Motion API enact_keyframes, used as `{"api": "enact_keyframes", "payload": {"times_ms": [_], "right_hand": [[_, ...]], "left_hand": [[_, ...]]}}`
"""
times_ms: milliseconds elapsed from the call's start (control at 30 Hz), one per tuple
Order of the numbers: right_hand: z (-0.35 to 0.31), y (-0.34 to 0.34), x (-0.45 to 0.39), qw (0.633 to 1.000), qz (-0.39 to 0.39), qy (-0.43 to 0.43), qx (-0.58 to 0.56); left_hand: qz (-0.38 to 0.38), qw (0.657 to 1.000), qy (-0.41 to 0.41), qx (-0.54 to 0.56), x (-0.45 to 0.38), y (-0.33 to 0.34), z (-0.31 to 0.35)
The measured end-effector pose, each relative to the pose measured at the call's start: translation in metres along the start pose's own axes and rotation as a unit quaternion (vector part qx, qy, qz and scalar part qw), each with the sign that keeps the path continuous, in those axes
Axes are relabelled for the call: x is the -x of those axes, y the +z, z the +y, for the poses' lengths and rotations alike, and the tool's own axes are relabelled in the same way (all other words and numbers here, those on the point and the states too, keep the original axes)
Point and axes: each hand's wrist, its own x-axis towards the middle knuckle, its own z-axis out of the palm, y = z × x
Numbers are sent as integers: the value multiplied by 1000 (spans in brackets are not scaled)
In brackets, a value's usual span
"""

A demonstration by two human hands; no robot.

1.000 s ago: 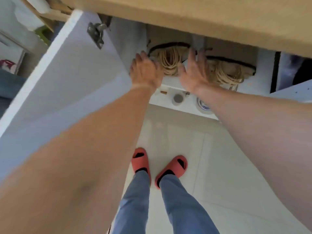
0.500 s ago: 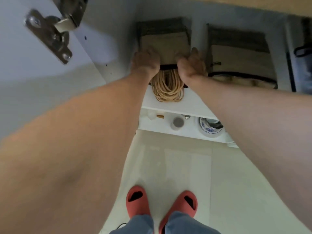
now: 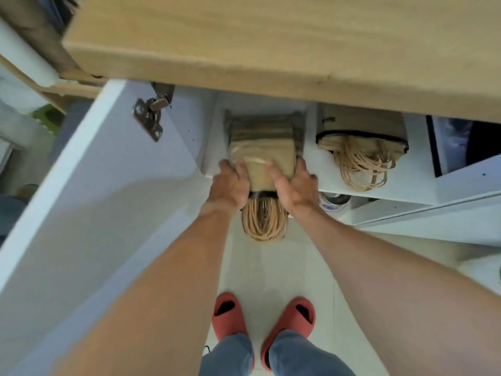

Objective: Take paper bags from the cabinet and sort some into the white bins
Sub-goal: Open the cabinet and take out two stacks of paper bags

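Note:
A bundle of folded brown paper bags lies on the white cabinet shelf, half pulled past its front edge. Its twine handles hang down over the floor. My left hand grips the bundle's left side. My right hand grips its right side, thumb lying on top. A black band crosses the bundle between my hands. A second bundle of paper bags with twine handles lies further right on the same shelf. No white bin is in view.
The white cabinet door stands open at my left, hinge showing. A wooden countertop overhangs the shelf. A lower shelf holds a blue-and-white bowl. Pale tiled floor lies below, with my red slippers.
Both hands have drawn the left bundle of bags forward, so its handles now hang past the shelf edge. My head has pulled back, bringing the countertop into view.

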Motion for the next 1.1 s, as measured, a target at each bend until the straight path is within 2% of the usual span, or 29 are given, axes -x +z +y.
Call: {"api": "enact_keyframes", "payload": {"times_ms": [167,367,500,633,833,967,1100], "right_hand": [[27,-15,72,1000,-3,19,-6],[41,-49,174,998,36,41,-21],[40,-88,245,998,46,-5,-38],[41,-121,295,996,56,-57,-31],[16,-171,319,989,81,-119,-32],[-17,-201,307,976,125,-172,-45],[-48,-230,287,970,150,-187,-41]], "left_hand": [[-23,999,22,-33,69,-2,-26],[-34,998,43,-35,172,-18,-27],[22,993,107,-35,250,-32,-25],[79,986,146,10,322,-41,-13],[146,970,193,16,364,-59,28],[184,952,239,45,362,-79,72],[204,942,263,49,351,-96,119]]}}
